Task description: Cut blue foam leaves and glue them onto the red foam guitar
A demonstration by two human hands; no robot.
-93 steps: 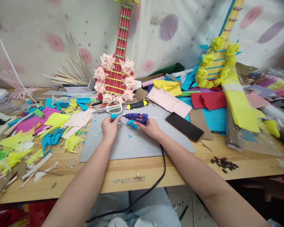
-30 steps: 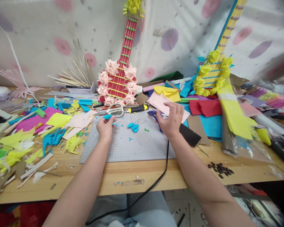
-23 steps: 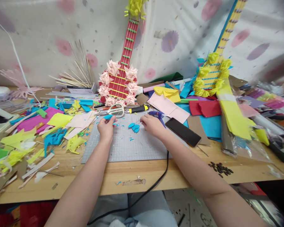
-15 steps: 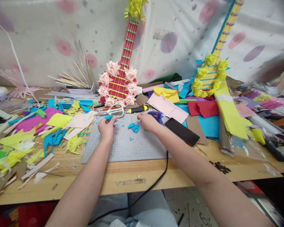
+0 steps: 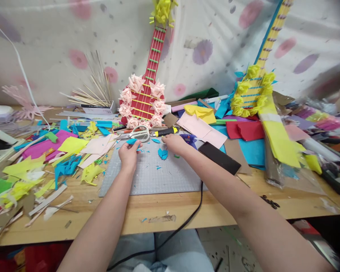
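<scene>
Blue leaf-shaped paper pieces (image 5: 132,141) are pinched between the thumb and fingers of my left hand (image 5: 128,154), over the left part of the grey cutting mat (image 5: 150,181). My right hand (image 5: 174,144) reaches across the mat with its fingers closed. Just left of its fingertips is a single blue paper leaf (image 5: 155,141); whether they hold it or a thin stem I cannot make out. Below lies a small cluster of blue paper leaves (image 5: 163,153). Scissors (image 5: 138,133) and a yellow-black utility knife (image 5: 166,131) rest behind my hands.
A blue glue gun (image 5: 189,139) and a black phone (image 5: 219,158) lie right of my right hand. A red paper guitar (image 5: 143,102) and a yellow one (image 5: 251,94) lean at the back. Paper scraps (image 5: 70,145) cover the left side; a black cable (image 5: 187,220) crosses the table edge.
My right hand has shifted slightly left. A single blue leaf now shows apart from the cluster, near its fingertips. My left hand still pinches blue paper. The view has shifted slightly.
</scene>
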